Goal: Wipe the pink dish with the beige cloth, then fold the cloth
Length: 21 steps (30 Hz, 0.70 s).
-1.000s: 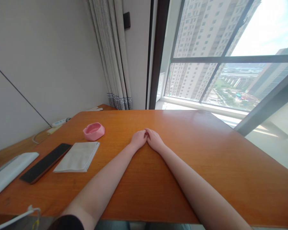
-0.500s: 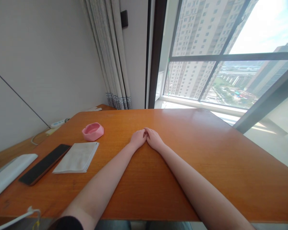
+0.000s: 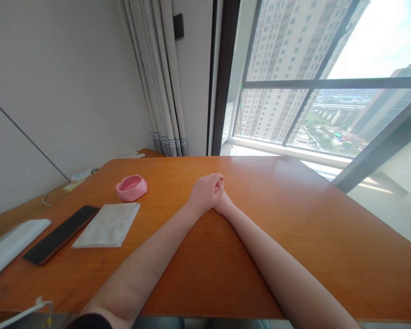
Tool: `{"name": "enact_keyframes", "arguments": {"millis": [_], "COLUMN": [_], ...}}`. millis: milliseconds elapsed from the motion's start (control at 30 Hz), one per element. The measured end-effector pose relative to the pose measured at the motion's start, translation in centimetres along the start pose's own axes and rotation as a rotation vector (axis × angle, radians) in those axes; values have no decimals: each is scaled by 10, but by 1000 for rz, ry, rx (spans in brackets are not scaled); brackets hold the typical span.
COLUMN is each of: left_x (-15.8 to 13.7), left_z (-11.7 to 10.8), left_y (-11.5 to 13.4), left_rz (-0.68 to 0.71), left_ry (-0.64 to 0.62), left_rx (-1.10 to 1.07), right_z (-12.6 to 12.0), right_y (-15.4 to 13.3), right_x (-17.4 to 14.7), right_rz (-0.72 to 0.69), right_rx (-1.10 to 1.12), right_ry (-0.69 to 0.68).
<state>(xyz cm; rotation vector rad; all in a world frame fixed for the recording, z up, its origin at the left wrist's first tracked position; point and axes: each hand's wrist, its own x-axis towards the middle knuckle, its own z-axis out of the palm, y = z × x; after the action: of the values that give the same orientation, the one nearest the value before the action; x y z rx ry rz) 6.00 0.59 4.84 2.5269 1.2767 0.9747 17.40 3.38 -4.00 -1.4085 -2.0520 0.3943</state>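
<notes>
The bare left hand (image 3: 206, 189) is cupped over the bare right hand (image 3: 223, 203), w/ the two pressed together above the orange-brown wooden tabletop (image 3: 315, 237). Left fingers are seen curled; right fingers are mostly covered, so how far they're bent can't be told. Nothing is seen held, tho' the gap b/w the palms is hidden.

Nearest things, both on the tabletop to the left of the hands & well apart from them: the pink, faceted, open-topped dish (image 3: 131, 195), and, nearer the body, the folded off-white cloth-like stack (image 3: 104, 226) (fabric vs. paper can't be told).

Dish: prob. light & stiff, likely hard plastic or ceramic; if ceramic, to be treated as fragile. Walls look smooth, maybe a bit slippery, but flat facets should give good purchase; best gripped across opp. sides of the rim. Stack: prob. v. light, soft & floppy; best taken at the layered right edge, w/ all layers pinched together so none are left behind.

Textures etc.: wood is glossy, faint grain, window glare toward the far right. Beside the stack, the long, flat, black-topped slab w/ brown edge (image 3: 61, 235) looks matte & rigid; farther left, the smooth white round-ended object (image 3: 17, 246) is cut off by the frame. Grey pleated curtain (image 3: 157, 82) is hung behind, w/ a dark patterned band nr. its hem.
</notes>
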Motion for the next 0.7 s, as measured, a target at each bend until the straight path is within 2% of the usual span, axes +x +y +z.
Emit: {"name": "enact_keyframes", "arguments": {"millis": [67, 133, 267, 367, 433, 500, 567, 700], "left_x": [2, -4, -44, -77, -90, -94, -93, -84], "left_z": [-20, -45, -94, -109, -110, -107, -104, -97], "left_y": [-21, -56, -128, -162, -176, -187, -194, -184], "left_rz": [-64, -195, -590, -773, -855, -889, -868, -713], "left_ry": [61, 134, 187, 186, 78, -46, -109, -85], "left_rx": [53, 174, 513, 626, 587, 547, 550, 570], "right_z": [-1, -2, -4, -5, -7, -8, -9, -5], "right_y": [1, 1, 0, -2, -3, -4, -5, -2], "right_x": [0, -1, -2, -3, -3, -3, -4, -2], "right_rz": [-24, -36, -21, -23, -27, -27, -24, 12], "right_rx": [-14, -35, -40, -46, -61, -82, -93, -4], "right_ry": [-13, -17, -13, -14, -18, -30, -44, -7]}}
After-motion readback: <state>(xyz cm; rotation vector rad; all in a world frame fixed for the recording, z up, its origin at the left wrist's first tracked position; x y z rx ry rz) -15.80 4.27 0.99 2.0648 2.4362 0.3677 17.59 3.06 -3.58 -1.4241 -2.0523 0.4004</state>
